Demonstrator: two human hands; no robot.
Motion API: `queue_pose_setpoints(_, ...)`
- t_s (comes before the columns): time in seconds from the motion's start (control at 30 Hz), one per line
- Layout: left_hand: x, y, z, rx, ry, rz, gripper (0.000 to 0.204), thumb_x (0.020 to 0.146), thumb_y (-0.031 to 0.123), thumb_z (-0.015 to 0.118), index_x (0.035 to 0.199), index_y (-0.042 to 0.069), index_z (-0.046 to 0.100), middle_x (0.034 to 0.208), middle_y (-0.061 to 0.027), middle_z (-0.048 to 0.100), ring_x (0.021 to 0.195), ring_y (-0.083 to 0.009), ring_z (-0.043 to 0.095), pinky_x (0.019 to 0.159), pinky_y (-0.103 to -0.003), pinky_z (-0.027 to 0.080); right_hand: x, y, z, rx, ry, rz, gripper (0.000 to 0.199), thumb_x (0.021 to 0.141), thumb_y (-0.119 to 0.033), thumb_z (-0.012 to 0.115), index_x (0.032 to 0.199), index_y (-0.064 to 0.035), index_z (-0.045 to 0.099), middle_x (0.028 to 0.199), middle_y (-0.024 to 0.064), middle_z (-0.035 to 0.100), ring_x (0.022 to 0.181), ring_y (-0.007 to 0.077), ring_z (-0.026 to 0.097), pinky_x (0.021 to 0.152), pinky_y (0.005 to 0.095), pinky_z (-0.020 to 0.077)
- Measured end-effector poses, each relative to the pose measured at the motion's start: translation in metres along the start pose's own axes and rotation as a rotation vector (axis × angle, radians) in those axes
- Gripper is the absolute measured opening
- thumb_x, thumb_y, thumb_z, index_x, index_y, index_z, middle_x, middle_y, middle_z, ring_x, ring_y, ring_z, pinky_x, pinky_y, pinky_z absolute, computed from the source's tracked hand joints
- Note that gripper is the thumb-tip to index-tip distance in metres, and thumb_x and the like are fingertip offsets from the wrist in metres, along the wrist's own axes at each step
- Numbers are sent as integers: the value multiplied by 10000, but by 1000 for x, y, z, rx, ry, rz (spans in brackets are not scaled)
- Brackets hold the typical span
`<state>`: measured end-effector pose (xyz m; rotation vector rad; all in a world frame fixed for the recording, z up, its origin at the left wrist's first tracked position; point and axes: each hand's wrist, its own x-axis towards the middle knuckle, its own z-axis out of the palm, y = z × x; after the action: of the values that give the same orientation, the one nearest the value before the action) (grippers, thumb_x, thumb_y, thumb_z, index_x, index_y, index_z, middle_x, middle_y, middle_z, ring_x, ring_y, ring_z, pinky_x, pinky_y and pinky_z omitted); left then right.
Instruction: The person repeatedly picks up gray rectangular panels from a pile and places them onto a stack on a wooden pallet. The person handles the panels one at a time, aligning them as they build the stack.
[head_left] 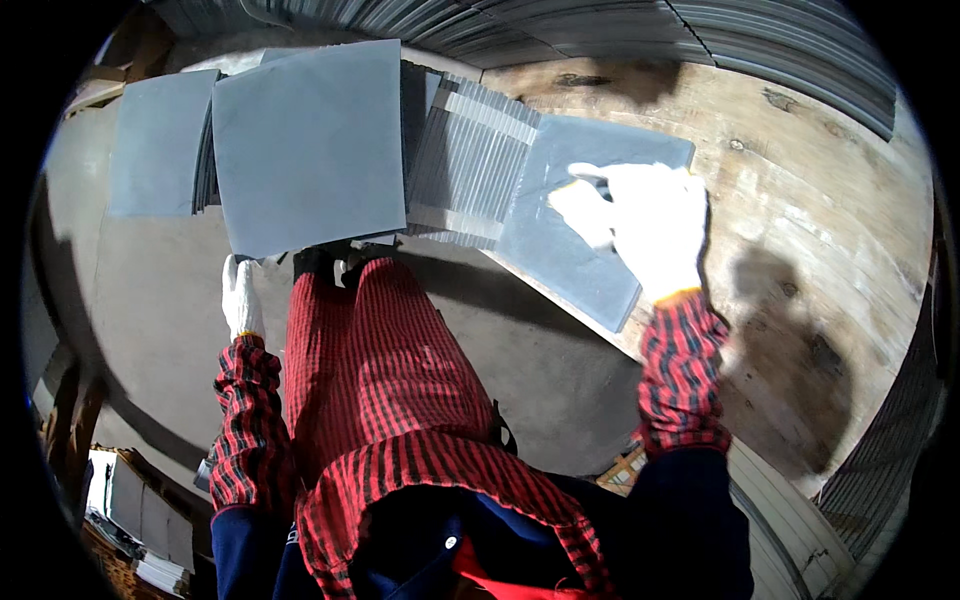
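My left hand (pixel 240 295), in a white knit glove, grips the lower left corner of a large square grey slate tile (pixel 310 150). Most of its fingers are hidden at the tile's edge. The tile overlaps other slabs behind it. My right hand (pixel 650 215), gloved the same way, rests over a second grey slate tile (pixel 570 260) lying flat at the right. Its fingers are curled, and a white piece with a yellowish edge (pixel 580 212) shows beside them. Whether that is part of the glove or a held cloth is unclear.
Between the two tiles stands a row of thin slabs on edge (pixel 470 160). Another grey tile (pixel 160 145) leans at the left. A worn wooden board (pixel 790 200) lies under the right side. Long rows of stacked slabs (pixel 600 35) line the back. More slabs (pixel 140 510) sit lower left.
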<state>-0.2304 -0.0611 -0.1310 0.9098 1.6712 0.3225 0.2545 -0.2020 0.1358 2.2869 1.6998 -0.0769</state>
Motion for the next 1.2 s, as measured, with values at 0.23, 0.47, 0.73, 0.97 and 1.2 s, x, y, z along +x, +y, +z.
queue_pose_setpoints(0.23, 7, -11, -4, -52, 36, -64, 568, 987, 339, 574, 1471, 65, 459, 1477, -71, 491, 1345, -216, 443, 1130, -346, 307, -56, -20, 38, 148, -245, -80, 216, 821, -298, 643, 972, -173, 734, 1102, 26, 678, 1073, 208, 587, 970, 420, 379)
queue_pose_setpoints(0.47, 20, -46, -22, -28, 3, -48, 585, 986, 391, 565, 1489, 120, 440, 1500, -75, 460, 1344, -225, 439, 1095, -384, 343, 49, 54, 63, -224, 131, -69, 187, 862, -260, 611, 964, -165, 736, 1021, 43, 695, 995, 224, 633, 880, 411, 440)
queue_pose_setpoints(0.73, 10, -58, -17, -124, 19, -67, 547, 987, 368, 567, 1465, 118, 479, 1444, -65, 506, 1268, -190, 476, 1049, -358, 372, -53, -51, 94, 208, -218, -130, 161, 841, -233, 593, 884, -128, 708, 884, 55, 683, 869, 233, 645, 825, 395, 465)
queue_pose_setpoints(0.97, 5, -58, -15, -46, -43, -71, 512, 1001, 358, 548, 1460, 138, 494, 1444, -26, 519, 1260, -179, 497, 1041, -373, 383, 35, -16, 94, 116, -368, -326, 150, 810, -242, 615, 817, -106, 678, 766, 56, 667, 755, 243, 668, 741, 419, 507)
queue_pose_setpoints(1.2, -6, -35, -26, 110, -133, -114, 550, 1008, 373, 535, 1481, 106, 455, 1513, -82, 451, 1370, -243, 438, 1135, -410, 324, 141, -2, 167, -228, -611, 104, 337, 688, -417, 726, 943, -198, 742, 1061, 41, 711, 1070, 238, 653, 992, 473, 403)
